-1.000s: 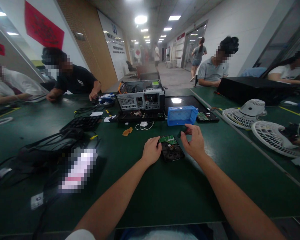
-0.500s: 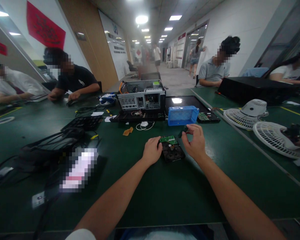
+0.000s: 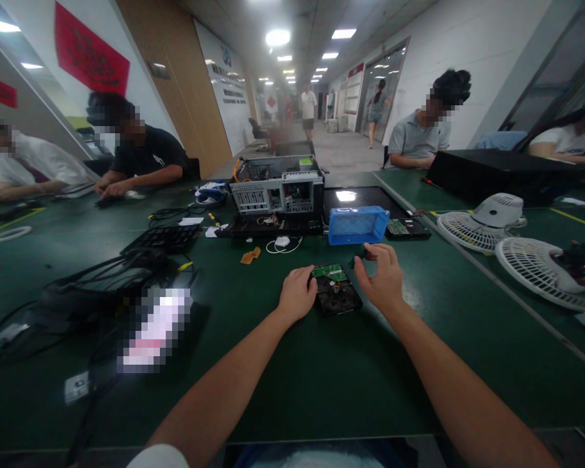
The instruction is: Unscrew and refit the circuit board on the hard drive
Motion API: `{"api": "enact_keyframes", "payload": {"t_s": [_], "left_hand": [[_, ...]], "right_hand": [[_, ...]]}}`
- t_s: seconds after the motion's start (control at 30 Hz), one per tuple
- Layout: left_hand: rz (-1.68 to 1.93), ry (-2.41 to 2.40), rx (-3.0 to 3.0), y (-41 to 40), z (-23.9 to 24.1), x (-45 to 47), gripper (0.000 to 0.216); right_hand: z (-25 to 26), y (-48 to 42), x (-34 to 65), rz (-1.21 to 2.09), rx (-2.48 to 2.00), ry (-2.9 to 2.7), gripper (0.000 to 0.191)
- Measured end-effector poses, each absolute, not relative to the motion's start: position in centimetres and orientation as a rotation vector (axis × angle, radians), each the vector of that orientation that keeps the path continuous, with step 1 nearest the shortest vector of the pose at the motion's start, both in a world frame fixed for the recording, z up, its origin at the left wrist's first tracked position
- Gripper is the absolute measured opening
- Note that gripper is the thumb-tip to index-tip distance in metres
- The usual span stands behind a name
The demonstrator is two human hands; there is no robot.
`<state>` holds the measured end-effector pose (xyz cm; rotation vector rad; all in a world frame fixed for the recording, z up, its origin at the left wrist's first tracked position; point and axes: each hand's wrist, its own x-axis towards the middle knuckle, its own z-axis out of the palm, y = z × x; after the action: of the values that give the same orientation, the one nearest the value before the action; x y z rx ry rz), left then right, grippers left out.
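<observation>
A hard drive [image 3: 338, 297] with a green circuit board along its far side lies on the green table in front of me. My left hand [image 3: 297, 294] grips its left edge, with the fingers over the far corner and the thumb on the near side. To the right of the drive, my right hand [image 3: 383, 274] is raised just off it, pinching a small dark piece [image 3: 358, 257] between thumb and fingers. The piece is too small and dark to name. Just beyond the right hand stands a blue plastic bin [image 3: 358, 227].
An opened computer case [image 3: 276, 192] stands behind. Left are black cables [image 3: 97, 279] and a blurred bright screen [image 3: 156, 331]; right are white fan parts [image 3: 536, 266]. A second circuit-board unit [image 3: 408, 227] lies beside the bin. Several people sit across the table.
Both hands and the hard drive stay nearly still. In the background, two walking people have shifted, and the person in black at left has moved their hands.
</observation>
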<state>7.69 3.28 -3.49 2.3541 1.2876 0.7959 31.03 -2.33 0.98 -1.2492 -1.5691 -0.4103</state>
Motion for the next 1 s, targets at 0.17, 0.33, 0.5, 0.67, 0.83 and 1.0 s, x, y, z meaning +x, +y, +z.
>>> {"api": "enact_keyframes", "payload": {"t_s": [0.17,0.33,0.5,0.67,0.83,1.0], "left_hand": [[0.795,1.301,2.359,3.35,-3.59,7.73,0.043],[0.815,1.289,2.377,3.41,-3.79,7.73,0.044],[0.815,1.305,2.387,3.6,-4.16,7.79,0.044],[0.817,1.304,2.379,3.56,-4.11,7.76,0.045],[0.808,1.295,2.377,3.36,-3.74,7.75,0.045],[0.807,1.291,2.37,3.32,-3.58,7.76,0.044]], "right_hand": [[0.87,-2.2,30.83,-0.354,-1.234,-1.572,0.041],[0.79,-2.09,30.93,-0.363,-1.2,-1.563,0.039],[0.92,-2.13,31.0,-0.435,-1.268,-1.517,0.036],[1.24,-2.45,30.83,-0.45,-1.335,-1.484,0.035],[1.51,-2.76,30.66,-0.423,-1.293,-1.527,0.032],[1.44,-2.6,30.5,-0.407,-1.264,-1.544,0.036]]}}
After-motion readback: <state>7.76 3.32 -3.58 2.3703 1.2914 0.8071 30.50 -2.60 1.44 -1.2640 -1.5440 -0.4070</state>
